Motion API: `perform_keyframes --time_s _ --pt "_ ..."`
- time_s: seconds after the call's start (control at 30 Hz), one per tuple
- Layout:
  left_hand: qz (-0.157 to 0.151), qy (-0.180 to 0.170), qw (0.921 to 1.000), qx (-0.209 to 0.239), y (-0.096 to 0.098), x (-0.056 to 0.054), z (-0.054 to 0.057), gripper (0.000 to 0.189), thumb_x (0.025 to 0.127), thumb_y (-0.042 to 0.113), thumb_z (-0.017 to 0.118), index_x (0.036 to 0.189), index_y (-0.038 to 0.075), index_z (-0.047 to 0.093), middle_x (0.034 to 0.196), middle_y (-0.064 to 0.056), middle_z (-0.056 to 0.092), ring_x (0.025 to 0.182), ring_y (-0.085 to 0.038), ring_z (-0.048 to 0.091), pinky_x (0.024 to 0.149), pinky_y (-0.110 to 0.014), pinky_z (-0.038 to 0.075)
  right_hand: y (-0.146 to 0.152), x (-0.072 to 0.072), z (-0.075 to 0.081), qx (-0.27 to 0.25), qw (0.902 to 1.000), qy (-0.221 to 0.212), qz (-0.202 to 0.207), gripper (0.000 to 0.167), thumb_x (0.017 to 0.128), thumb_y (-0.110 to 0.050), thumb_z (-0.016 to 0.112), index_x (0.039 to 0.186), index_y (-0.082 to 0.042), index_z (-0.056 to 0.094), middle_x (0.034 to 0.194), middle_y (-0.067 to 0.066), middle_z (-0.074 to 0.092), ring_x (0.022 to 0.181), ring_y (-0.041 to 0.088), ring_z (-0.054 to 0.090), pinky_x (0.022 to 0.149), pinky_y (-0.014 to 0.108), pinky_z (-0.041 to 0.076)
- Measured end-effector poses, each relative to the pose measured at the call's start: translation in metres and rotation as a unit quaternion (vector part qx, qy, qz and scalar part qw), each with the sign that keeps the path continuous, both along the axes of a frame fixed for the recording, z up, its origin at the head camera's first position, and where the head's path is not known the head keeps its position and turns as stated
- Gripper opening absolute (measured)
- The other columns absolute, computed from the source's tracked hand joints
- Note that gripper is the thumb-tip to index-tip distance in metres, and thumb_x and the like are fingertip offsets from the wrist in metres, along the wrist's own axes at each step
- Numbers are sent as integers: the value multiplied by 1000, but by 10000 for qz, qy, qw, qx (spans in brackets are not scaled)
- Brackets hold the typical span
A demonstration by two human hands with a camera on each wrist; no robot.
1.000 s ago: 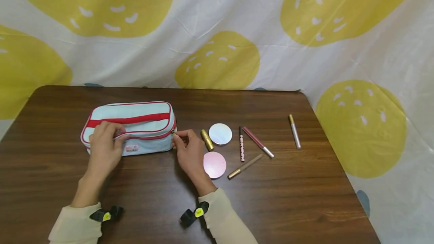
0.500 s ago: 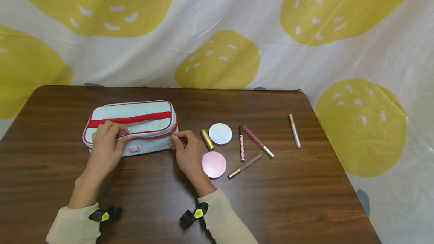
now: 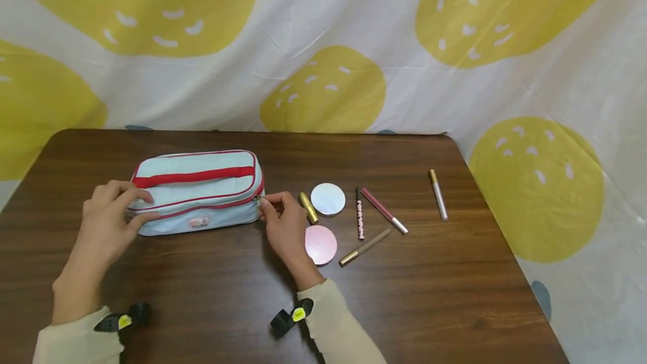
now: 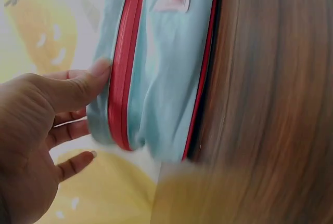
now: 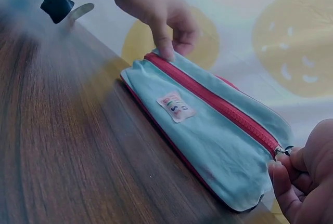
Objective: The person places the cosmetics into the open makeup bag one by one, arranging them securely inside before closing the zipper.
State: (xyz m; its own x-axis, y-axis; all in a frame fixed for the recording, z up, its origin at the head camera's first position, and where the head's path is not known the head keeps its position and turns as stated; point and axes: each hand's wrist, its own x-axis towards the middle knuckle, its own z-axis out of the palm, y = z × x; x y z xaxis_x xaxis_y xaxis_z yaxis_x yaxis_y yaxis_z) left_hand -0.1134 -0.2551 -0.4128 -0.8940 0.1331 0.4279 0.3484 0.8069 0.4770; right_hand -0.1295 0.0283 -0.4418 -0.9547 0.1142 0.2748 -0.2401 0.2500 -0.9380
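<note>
A light blue zip pouch [image 3: 202, 191] with red trim and a red handle strap lies on the table. Its red zip [image 5: 218, 102] runs along the upper front and looks closed along the visible stretch. At the pouch's left end, my left hand [image 3: 108, 221] touches the top edge with the thumb, its other fingers loosely bent and spread above the top, as the left wrist view shows. My right hand [image 3: 285, 229] pinches the zip pull [image 5: 283, 151] at the right front corner between thumb and index finger. What is inside the pouch is hidden.
Right of my right hand lie a gold tube [image 3: 309, 208], a white round compact [image 3: 328, 199] and a pink round compact [image 3: 320, 245]. Farther right are several slim cosmetic tubes, including a brown one [image 3: 365, 247] and a gold-and-silver one [image 3: 438, 194]. A patterned curtain [image 3: 323, 89] hangs behind the table.
My left hand has slid left from the pouch's front middle to its left end, uncovering more of the front. My right hand has stayed at the zip pull. The pouch has barely shifted.
</note>
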Motion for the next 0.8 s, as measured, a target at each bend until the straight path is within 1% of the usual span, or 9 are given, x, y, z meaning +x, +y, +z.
perform_keyframes --time_s 0.1,0.17,0.23,0.37,0.47,0.57,0.67,0.73,0.8 --pt "124 -353 9992 120 -8 1 1 32 72 -6 78 96 4 59 108 -20 46 106 -45 36 81 -60 23 1 0 1 0 10000 -22 -17 5 90 -5 66 91 0 66 73 8 69 64 26 67 55 22 51" --pt "151 -463 9986 211 -10 1 0 31 74 -8 76 97 3 59 109 -21 45 107 -45 35 82 -61 22 1 -1 2 22 10000 -66 -43 6 90 -6 66 91 -1 66 73 7 69 64 24 66 55 22 50" --pt "156 -489 9983 275 -11 0 -1 29 75 -9 75 96 3 59 109 -21 45 108 -45 35 83 -61 22 2 -1 2 10 9999 -101 -48 5 90 -6 66 91 -1 66 72 6 68 63 22 66 55 22 50" --pt "130 -395 9989 205 -9 -2 -4 26 75 -10 74 91 3 58 107 -21 48 108 -46 36 82 -61 24 2 -1 3 -2 9999 -136 -36 5 90 -6 66 91 -1 66 72 5 68 63 21 66 55 22 50" --pt "103 -318 9994 -5 -8 -4 -5 26 75 -11 73 90 3 57 104 -21 51 107 -45 38 81 -60 26 1 -1 3 3 9999 -149 -32 4 90 -5 66 91 -1 66 73 6 68 64 22 66 55 22 50" --pt "0 -161 9998 -143 -6 -5 -7 28 74 -12 73 91 2 57 101 -20 53 104 -44 40 82 -60 28 1 -1 2 28 9999 -156 -62 4 90 -6 66 91 -2 66 72 6 68 64 21 66 54 21 50" --pt "-126 -20 9998 -173 -4 -6 -9 28 74 -13 72 92 1 56 98 -18 53 101 -42 41 83 -59 30 0 0 2 98 9998 -147 -98 4 89 -6 67 90 -2 67 71 5 67 63 19 65 54 21 49" --pt "-188 50 9997 -159 -2 -6 -10 29 74 -13 72 92 1 56 96 -17 53 99 -40 42 83 -56 32 0 0 1 125 9998 -133 -102 4 90 -7 67 90 -3 67 71 4 67 63 18 65 54 21 50" --pt "-255 153 9995 -92 0 -8 -11 28 74 -13 72 92 1 56 96 -15 53 98 -37 42 83 -49 33 0 -1 1 87 9998 -110 -104 5 90 -7 66 90 -2 66 71 5 67 63 20 66 55 22 51"
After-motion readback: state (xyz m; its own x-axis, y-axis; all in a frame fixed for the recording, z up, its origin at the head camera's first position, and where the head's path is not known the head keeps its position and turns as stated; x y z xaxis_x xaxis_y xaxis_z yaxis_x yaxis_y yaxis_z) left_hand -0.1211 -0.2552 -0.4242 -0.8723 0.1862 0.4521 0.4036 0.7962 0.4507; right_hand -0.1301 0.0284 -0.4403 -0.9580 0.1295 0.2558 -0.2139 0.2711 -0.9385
